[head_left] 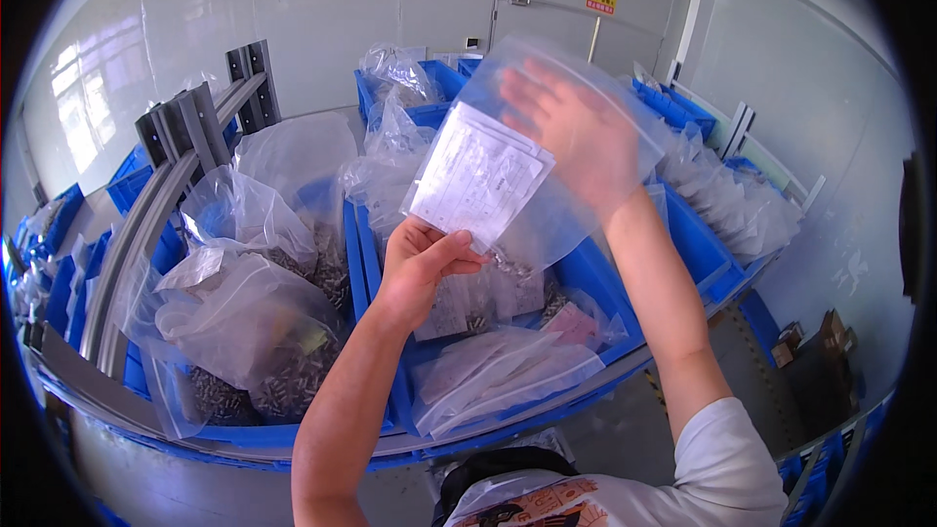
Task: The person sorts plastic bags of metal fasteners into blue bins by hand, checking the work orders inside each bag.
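Note:
My left hand [422, 268] is closed, its thumb pinching the lower edge of a small stack of white printed paper slips [476, 176]. Beside and behind the slips spreads a large translucent plastic bag [556, 234]. My right hand [578, 137] shows hazily through the film with its fingers apart; whether it is inside the bag or behind it, I cannot tell. Below both hands is a blue bin [610, 278] with flat clear bags [503, 376], paper slips and small metal parts. To its left, another blue bin holds clear bags of small dark metal parts [298, 390].
A metal rail frame [161, 215] with upright posts rises at the left. More blue bins [693, 244] with bagged items stand at the right and back. Pale wall panels [322, 20] enclose the far side. Cardboard boxes [830, 342] are low at the right.

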Demonstrator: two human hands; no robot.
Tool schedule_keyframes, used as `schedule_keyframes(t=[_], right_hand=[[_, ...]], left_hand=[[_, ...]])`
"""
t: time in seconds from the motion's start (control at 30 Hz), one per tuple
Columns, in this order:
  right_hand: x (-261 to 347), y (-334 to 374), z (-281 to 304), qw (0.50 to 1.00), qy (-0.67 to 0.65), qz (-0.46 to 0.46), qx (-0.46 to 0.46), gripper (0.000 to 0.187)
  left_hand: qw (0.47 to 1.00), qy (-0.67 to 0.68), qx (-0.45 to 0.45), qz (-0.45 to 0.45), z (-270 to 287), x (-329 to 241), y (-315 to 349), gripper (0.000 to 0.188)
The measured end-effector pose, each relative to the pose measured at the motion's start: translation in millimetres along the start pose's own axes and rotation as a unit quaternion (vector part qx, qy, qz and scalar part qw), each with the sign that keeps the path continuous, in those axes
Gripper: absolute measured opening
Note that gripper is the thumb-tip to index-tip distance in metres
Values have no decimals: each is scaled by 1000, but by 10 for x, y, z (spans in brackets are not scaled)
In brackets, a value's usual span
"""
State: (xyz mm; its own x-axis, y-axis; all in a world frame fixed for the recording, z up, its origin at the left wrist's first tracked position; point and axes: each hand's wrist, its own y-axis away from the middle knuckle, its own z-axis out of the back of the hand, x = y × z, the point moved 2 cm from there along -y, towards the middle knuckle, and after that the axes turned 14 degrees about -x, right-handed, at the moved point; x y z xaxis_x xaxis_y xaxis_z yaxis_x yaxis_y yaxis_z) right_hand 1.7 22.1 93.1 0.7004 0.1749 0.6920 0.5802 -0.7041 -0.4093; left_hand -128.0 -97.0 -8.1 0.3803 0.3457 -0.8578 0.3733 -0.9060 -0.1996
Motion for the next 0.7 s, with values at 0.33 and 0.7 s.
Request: schedule_keyframes(t=[0.33,0.7], right_hand=[[-193,391,489,992,10,-23,126,82],[-276,431,649,965,254,17,-57,52]], left_hand=[[986,-59,-145,-65,64,44,-43,23],[987,-81,-140,-13,75,68,-65,22]])
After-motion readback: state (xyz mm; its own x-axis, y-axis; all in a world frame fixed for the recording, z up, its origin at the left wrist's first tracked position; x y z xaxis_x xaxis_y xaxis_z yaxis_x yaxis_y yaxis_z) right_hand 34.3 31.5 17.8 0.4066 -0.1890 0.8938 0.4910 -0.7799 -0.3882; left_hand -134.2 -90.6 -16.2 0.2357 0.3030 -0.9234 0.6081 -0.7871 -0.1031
